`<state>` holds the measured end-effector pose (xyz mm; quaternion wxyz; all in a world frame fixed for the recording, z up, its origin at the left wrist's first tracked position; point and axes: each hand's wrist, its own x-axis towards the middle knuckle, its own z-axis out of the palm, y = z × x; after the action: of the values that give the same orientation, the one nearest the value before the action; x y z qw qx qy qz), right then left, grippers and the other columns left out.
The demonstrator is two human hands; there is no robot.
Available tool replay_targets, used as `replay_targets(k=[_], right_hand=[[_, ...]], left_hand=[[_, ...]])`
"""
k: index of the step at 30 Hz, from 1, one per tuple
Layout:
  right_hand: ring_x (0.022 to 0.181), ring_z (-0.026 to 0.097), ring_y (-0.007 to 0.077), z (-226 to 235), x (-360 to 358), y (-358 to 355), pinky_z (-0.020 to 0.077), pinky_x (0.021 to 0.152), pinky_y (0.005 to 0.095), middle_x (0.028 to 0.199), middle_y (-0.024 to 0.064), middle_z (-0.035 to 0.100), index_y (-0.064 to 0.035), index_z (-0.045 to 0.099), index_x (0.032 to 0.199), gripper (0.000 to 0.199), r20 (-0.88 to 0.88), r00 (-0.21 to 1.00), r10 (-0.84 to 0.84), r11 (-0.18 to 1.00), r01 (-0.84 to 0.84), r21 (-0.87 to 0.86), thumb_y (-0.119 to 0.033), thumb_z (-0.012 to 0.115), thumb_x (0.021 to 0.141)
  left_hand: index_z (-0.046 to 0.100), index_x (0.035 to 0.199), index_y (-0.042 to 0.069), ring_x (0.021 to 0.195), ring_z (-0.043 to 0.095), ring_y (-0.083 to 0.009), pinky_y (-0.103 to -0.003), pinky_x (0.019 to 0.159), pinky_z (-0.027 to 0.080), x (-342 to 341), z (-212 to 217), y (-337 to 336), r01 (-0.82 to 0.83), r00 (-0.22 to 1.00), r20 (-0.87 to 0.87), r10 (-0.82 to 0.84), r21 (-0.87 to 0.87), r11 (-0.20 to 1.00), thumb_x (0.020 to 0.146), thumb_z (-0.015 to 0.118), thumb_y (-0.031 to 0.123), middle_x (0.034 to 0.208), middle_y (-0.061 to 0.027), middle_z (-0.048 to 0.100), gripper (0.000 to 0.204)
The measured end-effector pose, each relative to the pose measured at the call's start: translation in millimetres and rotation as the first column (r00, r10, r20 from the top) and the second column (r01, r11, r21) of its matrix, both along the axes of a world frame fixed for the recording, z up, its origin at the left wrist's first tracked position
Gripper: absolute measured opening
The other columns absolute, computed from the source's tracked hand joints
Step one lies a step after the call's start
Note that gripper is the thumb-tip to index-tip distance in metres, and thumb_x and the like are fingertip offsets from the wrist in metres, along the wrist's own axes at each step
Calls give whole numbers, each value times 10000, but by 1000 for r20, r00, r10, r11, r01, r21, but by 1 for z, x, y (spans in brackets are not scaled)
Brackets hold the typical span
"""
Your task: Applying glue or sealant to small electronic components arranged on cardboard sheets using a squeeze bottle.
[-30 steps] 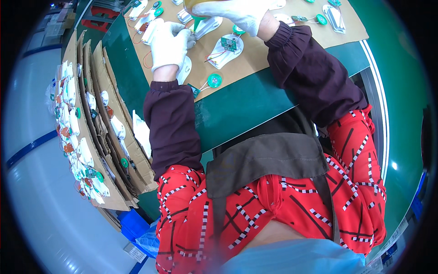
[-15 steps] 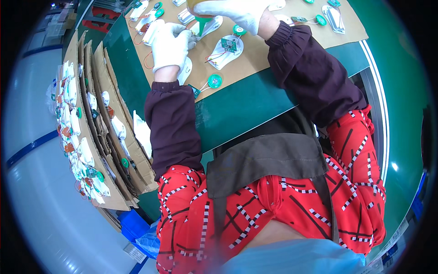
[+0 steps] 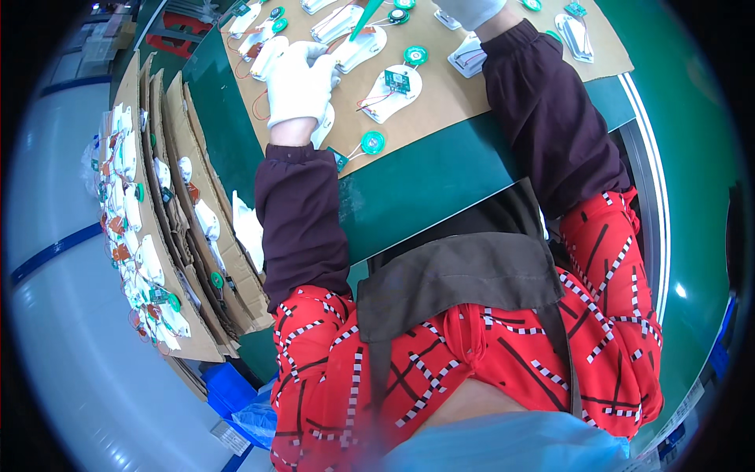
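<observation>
My left hand (image 3: 301,85), in a white glove, rests on the board with curled fingers at the near end of a white plastic casing (image 3: 363,50), seemingly holding it. Over that casing points a green tapered nozzle (image 3: 367,17) of a dispensing bottle. The bottle's body lies beyond the top edge. My right hand (image 3: 470,9), also gloved, is cut off by that edge; its fingers are hidden. Closer to me, another white casing (image 3: 383,105) carries a green circuit board (image 3: 397,81), with a green round speaker (image 3: 415,55) wired beside it.
Similar casings and speakers cover the brown cardboard sheet (image 3: 448,98) on the green table (image 3: 409,187). Upright cardboard sheets (image 3: 185,126) loaded with parts stand at left. A blue bin (image 3: 230,391) sits below them.
My right hand has moved up and right, partly out of view. The yellowish bottle body has left the picture, and its green nozzle is higher. My left hand has stayed nearly in place.
</observation>
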<state>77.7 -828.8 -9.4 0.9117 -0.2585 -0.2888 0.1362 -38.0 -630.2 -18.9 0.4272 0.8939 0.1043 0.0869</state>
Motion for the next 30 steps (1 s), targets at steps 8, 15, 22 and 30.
replay_targets(k=[8,15,22,30], right_hand=[[944,584,243,-3,7,-9,529,788,414,1017,100,588,-97,509,1104,295,-328,945,-14,986,67,151,-231,607,861],[943,581,226,13,0,-17,529,779,390,1038,81,580,-106,513,1105,283,-486,735,474,833,-196,517,-230,603,867],[964,577,233,1,2,-2,513,794,401,1065,83,573,-98,492,1145,324,-356,934,8,982,61,181,-202,611,861],[1002,563,240,-6,4,-6,475,847,415,1060,88,582,-80,493,1150,323,-331,942,61,971,21,238,-186,600,865]], left_hand=[[590,1024,43,919,571,-318,-386,809,453,-25,31,-4,8,937,259,-235,655,755,808,574,149,999,-157,584,241],[674,945,20,814,611,-166,-287,742,487,-73,121,-19,-254,699,696,-161,453,855,738,688,27,905,-85,632,208],[674,980,51,817,645,-197,-291,752,485,29,97,40,164,953,137,-270,517,841,784,636,255,899,-122,666,285],[694,955,145,895,626,-289,-390,817,476,81,34,6,352,934,-321,-154,769,534,790,624,456,954,-132,655,359]])
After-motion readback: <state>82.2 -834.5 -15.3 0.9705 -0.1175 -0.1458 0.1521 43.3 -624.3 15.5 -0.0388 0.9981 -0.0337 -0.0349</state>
